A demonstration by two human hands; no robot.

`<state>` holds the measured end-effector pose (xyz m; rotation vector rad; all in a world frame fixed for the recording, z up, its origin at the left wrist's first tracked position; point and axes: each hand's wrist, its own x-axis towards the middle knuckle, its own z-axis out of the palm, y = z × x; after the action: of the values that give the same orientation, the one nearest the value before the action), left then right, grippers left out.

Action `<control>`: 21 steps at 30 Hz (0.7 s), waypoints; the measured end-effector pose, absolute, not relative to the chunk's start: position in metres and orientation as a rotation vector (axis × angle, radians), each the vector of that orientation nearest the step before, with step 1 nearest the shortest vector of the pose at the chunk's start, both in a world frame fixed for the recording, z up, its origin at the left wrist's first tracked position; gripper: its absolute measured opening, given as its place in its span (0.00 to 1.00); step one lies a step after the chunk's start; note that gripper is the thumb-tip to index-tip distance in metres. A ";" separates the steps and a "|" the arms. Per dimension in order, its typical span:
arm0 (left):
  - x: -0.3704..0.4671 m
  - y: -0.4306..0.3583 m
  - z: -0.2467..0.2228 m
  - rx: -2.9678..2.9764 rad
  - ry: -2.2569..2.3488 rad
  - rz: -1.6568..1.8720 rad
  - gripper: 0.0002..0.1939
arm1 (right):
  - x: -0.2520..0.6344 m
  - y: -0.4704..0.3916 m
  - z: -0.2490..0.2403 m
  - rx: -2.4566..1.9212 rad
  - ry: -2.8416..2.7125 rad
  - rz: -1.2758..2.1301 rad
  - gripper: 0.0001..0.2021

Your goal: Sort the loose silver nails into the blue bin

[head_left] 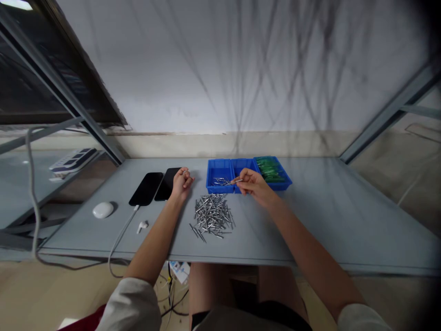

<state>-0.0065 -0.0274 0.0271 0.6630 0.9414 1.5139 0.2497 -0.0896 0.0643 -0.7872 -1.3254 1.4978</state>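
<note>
My right hand (255,184) pinches a thin silver pin that looks like a blind rivet (237,181) over the front of the blue bins. Beneath its tip, several similar rivets (220,181) lie in the left blue bin (217,166). A big loose pile of these rivets (212,214) sits on the table between my forearms. My left hand (182,182) rests with curled fingers at the right edge of a dark phone (167,186); whether anything is inside those fingers is hidden. Part of the middle blue bin (243,164) is covered by my right hand.
The right blue bin (285,183) holds green plastic-looking pieces (268,169). Left on the grey table (330,207) lie another phone (146,189) with a white cable (120,234), a white earbud (142,226) and a white rounded case (103,210). Metal frame posts flank both sides.
</note>
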 end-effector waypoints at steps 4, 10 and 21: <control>-0.006 -0.028 0.028 0.651 0.939 1.517 0.16 | 0.245 -0.086 0.057 -0.936 -1.435 1.301 0.15; -0.005 -0.029 0.029 0.655 0.940 1.512 0.15 | 0.240 -0.086 0.045 -1.102 -1.662 0.786 0.06; -0.005 -0.030 0.030 0.652 0.936 1.517 0.13 | 0.236 -0.097 0.046 -1.333 -1.990 0.274 0.04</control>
<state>-0.0051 -0.0301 0.0302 0.6518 0.9355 1.5167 0.2363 -0.0965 0.0460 -1.3334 -1.9904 0.2743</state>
